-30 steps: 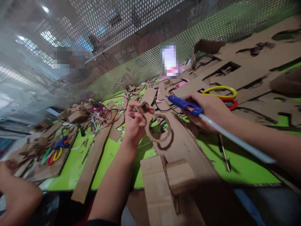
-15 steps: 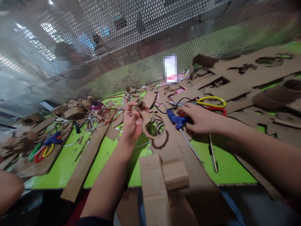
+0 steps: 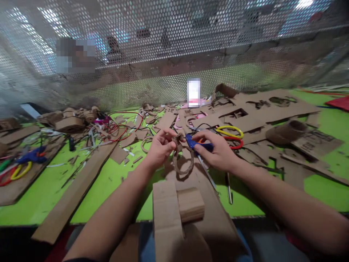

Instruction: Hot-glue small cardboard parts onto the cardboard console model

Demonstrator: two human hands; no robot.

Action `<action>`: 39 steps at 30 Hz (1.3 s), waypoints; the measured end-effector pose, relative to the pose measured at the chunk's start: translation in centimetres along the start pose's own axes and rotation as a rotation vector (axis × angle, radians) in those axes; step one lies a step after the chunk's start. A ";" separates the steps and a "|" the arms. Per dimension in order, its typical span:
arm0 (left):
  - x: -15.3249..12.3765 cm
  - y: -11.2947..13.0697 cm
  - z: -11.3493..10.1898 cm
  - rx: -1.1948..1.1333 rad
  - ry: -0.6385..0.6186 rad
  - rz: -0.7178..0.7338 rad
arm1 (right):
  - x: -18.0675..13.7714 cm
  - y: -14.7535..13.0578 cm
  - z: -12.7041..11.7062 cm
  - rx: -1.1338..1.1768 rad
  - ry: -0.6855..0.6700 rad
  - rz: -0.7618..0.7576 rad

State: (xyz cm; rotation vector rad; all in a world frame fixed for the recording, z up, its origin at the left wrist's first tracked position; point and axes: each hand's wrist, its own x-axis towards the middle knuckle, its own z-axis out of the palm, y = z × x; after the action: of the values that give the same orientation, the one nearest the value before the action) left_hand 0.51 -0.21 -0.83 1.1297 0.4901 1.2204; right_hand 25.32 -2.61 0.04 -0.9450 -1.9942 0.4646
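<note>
My left hand (image 3: 159, 149) pinches a small crumpled cardboard piece (image 3: 179, 139) at the top of a cardboard ring (image 3: 183, 164). The ring hangs just above a long cardboard sheet (image 3: 212, 214). My right hand (image 3: 218, 153) is curled over a blue glue gun (image 3: 196, 144). The gun lies on the sheet with its nose close to the small piece, and its glue stick (image 3: 208, 176) points toward me. My right index fingertip almost touches the small piece. A folded cardboard block (image 3: 191, 203) stands on the sheet nearer to me.
The green table (image 3: 109, 182) is littered with cardboard offcuts, red and black wires (image 3: 120, 131), yellow and red scissors (image 3: 230, 133) and a long cardboard strip (image 3: 73, 193). A second glue gun (image 3: 31, 154) lies at the left. A perforated metal screen (image 3: 174, 54) stands behind.
My right hand brought the glue gun down onto the cardboard sheet, then moved left toward the small piece. My left hand lowered the ring. The view has tilted downward.
</note>
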 end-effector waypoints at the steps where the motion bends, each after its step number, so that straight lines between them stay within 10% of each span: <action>1: -0.1 -0.3 0.1 0.006 -0.018 -0.012 | -0.1 -0.3 0.4 0.023 0.004 -0.004; 13: -0.8 -1.6 0.5 0.062 -0.101 -0.058 | -0.7 -1.7 2.5 0.053 0.321 -0.164; 27: -0.9 -1.8 0.5 0.150 -0.105 -0.068 | -0.9 -0.3 2.6 0.120 0.294 -0.053; 39: -0.6 -1.9 0.4 0.291 -0.202 0.022 | -0.2 0.1 1.7 0.251 0.181 -0.245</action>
State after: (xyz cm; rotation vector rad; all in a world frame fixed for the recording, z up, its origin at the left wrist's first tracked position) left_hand 1.55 -0.77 -2.51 1.4928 0.5126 1.0618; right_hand 24.02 -2.64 -1.02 -0.5582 -1.8074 0.4615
